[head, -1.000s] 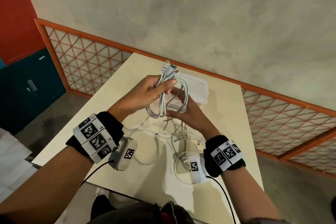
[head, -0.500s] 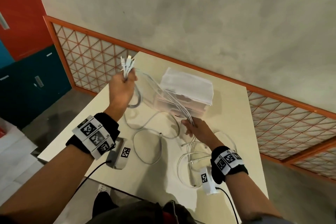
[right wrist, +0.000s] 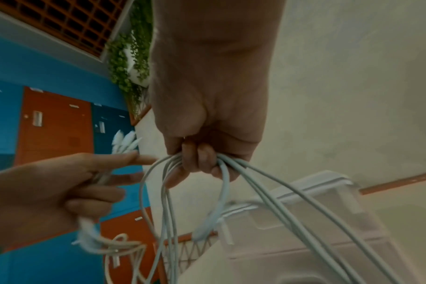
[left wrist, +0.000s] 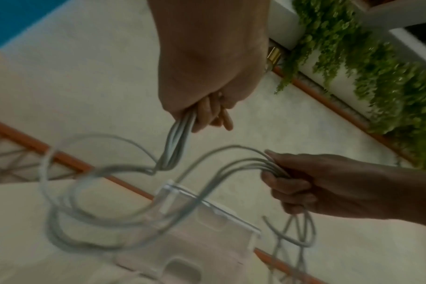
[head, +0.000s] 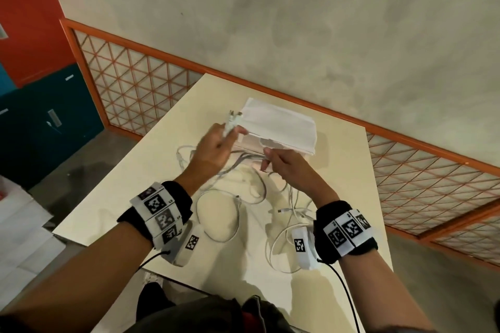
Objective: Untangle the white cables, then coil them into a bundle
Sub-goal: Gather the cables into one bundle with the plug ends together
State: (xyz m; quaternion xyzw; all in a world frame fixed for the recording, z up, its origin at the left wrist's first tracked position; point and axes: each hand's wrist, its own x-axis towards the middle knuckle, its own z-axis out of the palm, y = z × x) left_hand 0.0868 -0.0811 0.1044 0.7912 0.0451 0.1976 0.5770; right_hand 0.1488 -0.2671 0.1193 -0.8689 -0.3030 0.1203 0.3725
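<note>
Several white cables lie in loose loops on the cream table. My left hand grips a gathered bunch of their ends, and the plugs stick up past my fingers. In the left wrist view the bunch hangs down out of that fist. My right hand is a little to the right and grips several strands that sag between the two hands. Both hands are raised just in front of a lidded box. More cable loops lie under my right wrist.
A translucent plastic box with a white lid stands at the back of the table, right behind my hands. An orange lattice railing runs behind the table. Red and blue lockers stand to the left.
My left hand, raised far to the left half a second ago, has swung back in next to the right hand. The strands pulled taut between them now hang slack.
</note>
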